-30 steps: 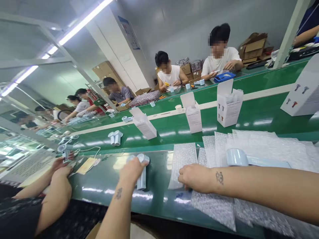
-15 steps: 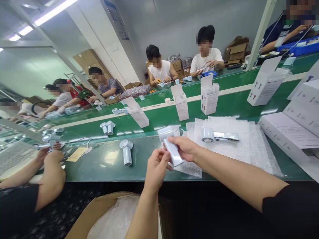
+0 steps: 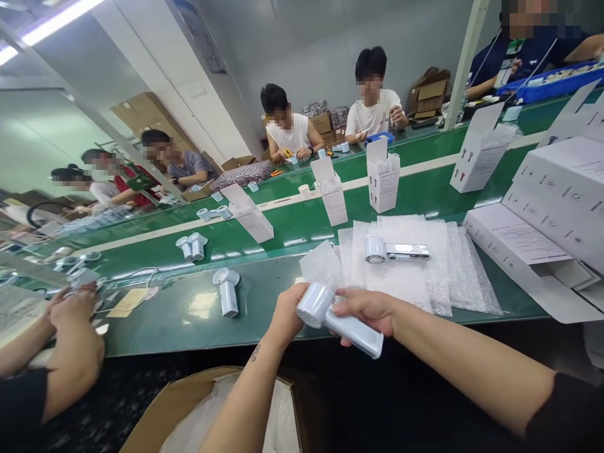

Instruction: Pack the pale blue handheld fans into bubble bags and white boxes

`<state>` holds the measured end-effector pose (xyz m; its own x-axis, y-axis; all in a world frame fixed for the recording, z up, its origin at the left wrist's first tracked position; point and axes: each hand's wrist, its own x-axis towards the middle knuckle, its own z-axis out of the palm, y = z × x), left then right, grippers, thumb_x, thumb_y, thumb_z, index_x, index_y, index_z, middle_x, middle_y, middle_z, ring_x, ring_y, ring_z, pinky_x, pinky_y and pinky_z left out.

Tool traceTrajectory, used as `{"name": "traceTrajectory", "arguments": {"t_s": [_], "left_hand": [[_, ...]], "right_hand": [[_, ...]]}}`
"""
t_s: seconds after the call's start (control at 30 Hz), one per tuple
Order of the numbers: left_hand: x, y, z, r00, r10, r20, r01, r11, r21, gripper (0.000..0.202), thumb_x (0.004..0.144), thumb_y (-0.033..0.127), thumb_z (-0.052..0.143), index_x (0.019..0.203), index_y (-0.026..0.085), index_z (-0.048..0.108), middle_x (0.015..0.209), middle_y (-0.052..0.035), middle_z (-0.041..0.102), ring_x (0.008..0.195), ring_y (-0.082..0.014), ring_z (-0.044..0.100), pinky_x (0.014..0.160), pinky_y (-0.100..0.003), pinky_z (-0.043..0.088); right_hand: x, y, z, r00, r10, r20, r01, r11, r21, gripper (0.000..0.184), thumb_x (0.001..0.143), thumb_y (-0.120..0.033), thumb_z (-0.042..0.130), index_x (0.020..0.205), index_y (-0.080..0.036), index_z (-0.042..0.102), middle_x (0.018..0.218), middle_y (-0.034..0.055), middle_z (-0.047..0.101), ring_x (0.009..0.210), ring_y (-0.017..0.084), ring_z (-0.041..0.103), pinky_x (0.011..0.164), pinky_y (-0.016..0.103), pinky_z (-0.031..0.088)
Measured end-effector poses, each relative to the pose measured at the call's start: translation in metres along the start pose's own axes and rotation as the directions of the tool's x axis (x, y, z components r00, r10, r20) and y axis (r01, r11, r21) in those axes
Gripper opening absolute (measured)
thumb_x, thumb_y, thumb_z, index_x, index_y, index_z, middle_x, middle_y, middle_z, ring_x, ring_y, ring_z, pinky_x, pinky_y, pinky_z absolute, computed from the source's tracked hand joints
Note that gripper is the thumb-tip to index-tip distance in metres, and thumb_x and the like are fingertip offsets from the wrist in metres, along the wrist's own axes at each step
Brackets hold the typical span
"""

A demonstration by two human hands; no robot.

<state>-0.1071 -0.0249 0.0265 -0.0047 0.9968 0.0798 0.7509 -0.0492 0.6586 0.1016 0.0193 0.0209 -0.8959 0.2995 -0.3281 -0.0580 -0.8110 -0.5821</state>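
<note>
- Our left hand [image 3: 289, 309] and right hand [image 3: 364, 309] are both closed around a pale-blue handheld device [image 3: 359, 338], the left against its round head and the right across its neck.
- The device is held just over the near edge of the green belt table [image 3: 155, 333], its handle end jutting past that edge, above a cardboard box [image 3: 165, 402] lined with clear plastic.
- Its smooth surface could slip through a loosened grip, and it could then strike the table edge or drop toward the box.
- A chrome-handled device [image 3: 399, 251] lies on bubble wrap sheets [image 3: 415, 283] just beyond our hands. A careless sweep of the right forearm could shove the wrap and slide it.
- An upright pale-blue device [image 3: 229, 299] stands on the table left of our hands. Its round head looks top-heavy, so a knock could tip it.
- White product boxes [image 3: 557, 195] are stacked at the table's right end, overhanging its near edge, where a bump could unsettle them.
</note>
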Motion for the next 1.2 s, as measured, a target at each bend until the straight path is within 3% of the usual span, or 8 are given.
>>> {"name": "traceTrajectory", "arguments": {"t_s": [0.2,0.27,0.5,0.63,0.77,0.87,1.03,1.2], "left_hand": [[0.002,0.010,-0.009,0.940,-0.278,-0.198,0.124,0.818,-0.562,0.021,0.073,0.039,0.059,0.069,0.018,0.057,0.059,0.0017,0.052,0.057,-0.0121,0.046,0.058,-0.025,0.039],[-0.001,0.013,-0.008,0.945,-0.269,-0.188,0.096,0.774,-0.625,0.025,0.075,0.043,0.060,0.071,0.019,0.055,0.061,0.0020,0.049,0.058,-0.0119,0.044,0.058,-0.025,0.037],[-0.023,0.039,-0.021,0.966,0.181,-0.186,-0.202,0.974,-0.102,0.017,0.092,0.028,0.045,0.080,0.021,0.055,0.075,-0.0014,0.053,0.070,-0.0146,0.050,0.064,-0.026,0.040],[-0.026,0.046,-0.020,0.813,0.527,-0.249,-0.495,0.850,0.181,0.014,0.089,0.010,0.045,0.083,0.020,0.052,0.075,-0.0017,0.053,0.072,-0.0147,0.050,0.066,-0.027,0.042],[-0.031,0.033,0.009,0.665,0.659,-0.352,-0.509,0.744,0.432,0.022,0.083,0.000,0.050,0.094,0.019,0.051,0.080,-0.0036,0.055,0.073,-0.0155,0.050,0.069,-0.030,0.046],[-0.032,0.021,0.031,0.711,0.569,-0.414,-0.416,0.814,0.405,0.025,0.083,0.001,0.050,0.102,0.017,0.050,0.088,-0.0059,0.057,0.078,-0.0157,0.055,0.070,-0.029,0.050],[-0.027,0.018,0.030,0.903,0.217,-0.370,-0.213,0.976,0.052,0.021,0.080,0.016,0.061,0.100,0.019,0.054,0.094,-0.0042,0.059,0.082,-0.0149,0.061,0.071,-0.028,0.055],[-0.025,0.016,0.016,0.928,0.121,-0.353,-0.151,0.987,-0.058,0.015,0.076,0.022,0.068,0.091,0.020,0.063,0.084,-0.0009,0.066,0.074,-0.0145,0.064,0.071,-0.027,0.054]], "right_hand": [[0.006,-0.013,-0.004,0.991,-0.045,-0.125,0.022,0.983,-0.182,0.045,0.068,-0.026,0.079,0.106,-0.014,0.057,0.079,0.0063,0.065,0.066,0.017,0.065,0.048,0.027,0.057],[0.003,-0.012,-0.005,0.987,-0.056,-0.151,0.030,0.984,-0.173,0.041,0.071,-0.025,0.076,0.106,-0.014,0.057,0.081,0.0073,0.065,0.067,0.018,0.066,0.048,0.027,0.057],[-0.008,-0.008,0.002,0.985,-0.066,-0.162,0.050,0.994,-0.102,0.045,0.073,-0.021,0.073,0.114,-0.014,0.053,0.087,0.0103,0.066,0.069,0.022,0.068,0.045,0.031,0.058],[-0.019,-0.014,0.007,0.976,-0.095,-0.196,0.085,0.995,-0.058,0.053,0.074,-0.019,0.073,0.121,-0.015,0.048,0.090,0.0098,0.066,0.068,0.023,0.069,0.046,0.033,0.058],[-0.020,-0.016,0.008,0.947,-0.196,-0.255,0.186,0.981,-0.062,0.045,0.076,-0.014,0.069,0.117,-0.016,0.051,0.091,0.0083,0.065,0.066,0.020,0.067,0.046,0.034,0.059],[-0.012,-0.012,0.006,0.920,-0.206,-0.332,0.203,0.978,-0.045,0.041,0.080,-0.015,0.066,0.116,-0.018,0.046,0.089,0.0066,0.063,0.062,0.018,0.065,0.045,0.034,0.058],[-0.006,-0.010,0.004,0.940,-0.145,-0.308,0.157,0.987,0.016,0.036,0.085,-0.017,0.062,0.111,-0.020,0.039,0.087,0.0064,0.063,0.065,0.019,0.066,0.046,0.033,0.058],[-0.010,-0.012,0.003,0.971,-0.092,-0.220,0.124,0.983,0.139,0.025,0.088,-0.015,0.054,0.107,-0.017,0.038,0.084,0.0077,0.063,0.066,0.018,0.066,0.048,0.029,0.057]]}}
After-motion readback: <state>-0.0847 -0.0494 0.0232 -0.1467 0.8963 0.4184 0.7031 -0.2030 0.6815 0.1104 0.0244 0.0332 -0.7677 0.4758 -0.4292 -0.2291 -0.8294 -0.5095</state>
